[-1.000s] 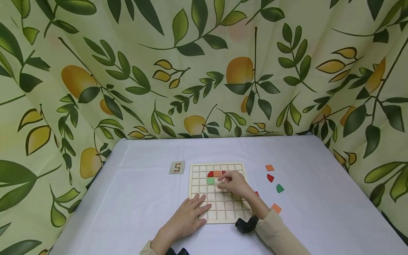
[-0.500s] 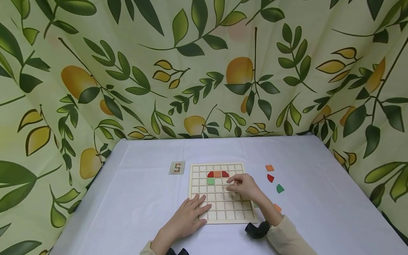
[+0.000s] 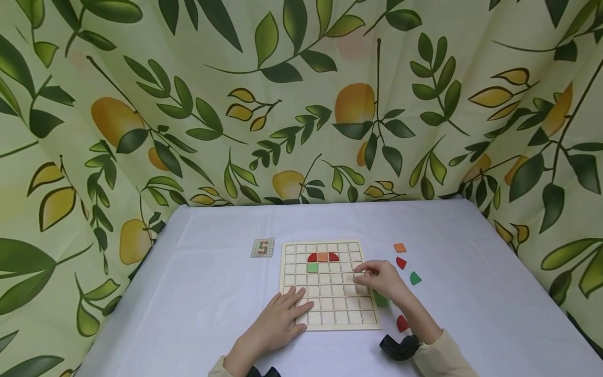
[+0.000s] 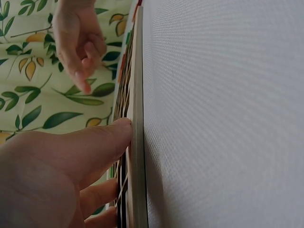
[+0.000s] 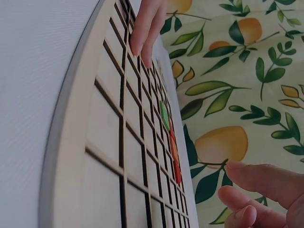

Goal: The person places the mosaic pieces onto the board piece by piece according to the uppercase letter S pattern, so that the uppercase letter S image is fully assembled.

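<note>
A wooden grid board (image 3: pixel 330 303) lies on the white-covered table. In its upper rows sit two red rounded pieces (image 3: pixel 333 257) with an orange square (image 3: pixel 322 257) between them, and a light green square (image 3: pixel 312 267) below the left red one. My left hand (image 3: pixel 279 319) rests with spread fingers on the board's lower left corner; its thumb (image 4: pixel 114 135) touches the edge in the left wrist view. My right hand (image 3: pixel 380 277) hovers over the board's right edge, fingers loosely bent. In the right wrist view that hand (image 5: pixel 261 194) shows nothing between thumb and fingers.
Right of the board lie an orange square (image 3: pixel 400 247), a small red piece (image 3: pixel 401 263), a dark green quarter-round (image 3: pixel 415 278), a partly covered green piece (image 3: pixel 380 299) and a red rounded piece (image 3: pixel 402 323). A small pattern card (image 3: pixel 262 247) lies left of the board. A leaf-print curtain (image 3: pixel 301 104) hangs behind.
My right hand has drawn back rightward from the coloured pieces to the board's right edge, uncovering the right-hand red piece. The left hand has stayed in place.
</note>
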`<state>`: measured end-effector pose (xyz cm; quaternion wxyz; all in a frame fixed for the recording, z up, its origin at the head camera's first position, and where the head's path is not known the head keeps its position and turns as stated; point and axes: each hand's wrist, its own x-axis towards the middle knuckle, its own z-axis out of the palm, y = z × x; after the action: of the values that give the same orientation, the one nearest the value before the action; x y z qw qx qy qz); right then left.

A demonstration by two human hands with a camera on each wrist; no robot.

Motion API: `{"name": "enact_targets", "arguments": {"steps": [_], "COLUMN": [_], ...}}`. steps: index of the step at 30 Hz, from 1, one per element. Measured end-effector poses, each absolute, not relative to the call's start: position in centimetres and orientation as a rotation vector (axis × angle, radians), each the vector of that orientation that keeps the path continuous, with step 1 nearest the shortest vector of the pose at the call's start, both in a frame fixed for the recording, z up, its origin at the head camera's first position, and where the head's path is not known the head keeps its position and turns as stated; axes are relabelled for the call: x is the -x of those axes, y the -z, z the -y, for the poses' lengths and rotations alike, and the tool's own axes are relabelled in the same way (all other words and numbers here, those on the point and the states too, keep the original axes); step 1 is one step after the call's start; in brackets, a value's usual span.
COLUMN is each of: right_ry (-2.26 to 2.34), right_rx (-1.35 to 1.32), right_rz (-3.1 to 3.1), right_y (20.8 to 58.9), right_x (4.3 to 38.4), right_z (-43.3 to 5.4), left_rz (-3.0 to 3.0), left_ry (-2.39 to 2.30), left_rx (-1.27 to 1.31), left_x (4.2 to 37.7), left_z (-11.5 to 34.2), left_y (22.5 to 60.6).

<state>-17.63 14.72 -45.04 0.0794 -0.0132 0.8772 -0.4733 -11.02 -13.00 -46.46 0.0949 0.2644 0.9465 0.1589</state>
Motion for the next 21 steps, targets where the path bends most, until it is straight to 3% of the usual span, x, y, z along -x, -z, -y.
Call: {"name": "enact_targets", "arguments": {"steps": [21], "right_ry": [1.339], "right_rx": [-0.214], "right_rz": [-2.701], "right_y": [46.1], "right_x": [16.0], "right_z": [-18.9], "left_rz": [-2.81], "left_ry": [-0.436], "left_rx": [-0.787], "left_x": [11.0], "left_z": [13.0], "left_y": [46.5]}}
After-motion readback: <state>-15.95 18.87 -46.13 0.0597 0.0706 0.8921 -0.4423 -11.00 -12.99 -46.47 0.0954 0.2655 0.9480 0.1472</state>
